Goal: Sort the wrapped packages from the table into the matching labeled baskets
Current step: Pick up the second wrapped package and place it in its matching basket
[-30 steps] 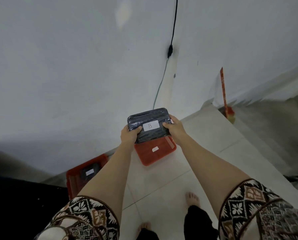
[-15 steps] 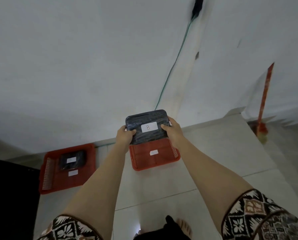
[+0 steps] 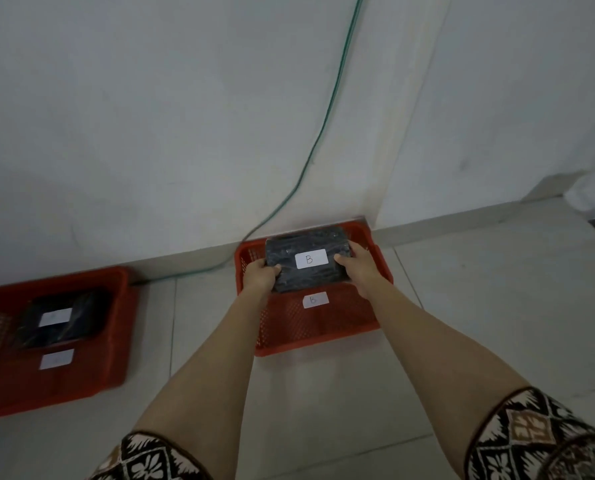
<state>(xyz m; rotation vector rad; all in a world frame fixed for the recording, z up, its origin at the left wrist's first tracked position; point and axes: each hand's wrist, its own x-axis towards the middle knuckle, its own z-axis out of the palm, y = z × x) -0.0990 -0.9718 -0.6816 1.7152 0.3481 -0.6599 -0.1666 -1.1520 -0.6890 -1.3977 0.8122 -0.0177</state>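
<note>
I hold a dark wrapped package (image 3: 289, 271) with a white "B" label between both hands. My left hand (image 3: 259, 275) grips its left edge and my right hand (image 3: 356, 265) its right edge. The package hovers over the back half of a red basket (image 3: 323, 327) on the floor by the wall. That basket carries a white label reading "B" on its inside. A second red basket (image 3: 81, 368) lies to the left with another dark labelled package (image 3: 64, 317) in it; its labels are blurred.
A green cable (image 3: 323, 112) runs down the white wall and along the skirting behind the baskets. The floor is pale tile. A wall corner juts out just right of the B basket.
The view has dropped and closed in on the baskets. Both hands have lowered the package from above the basket's front down over its back half.
</note>
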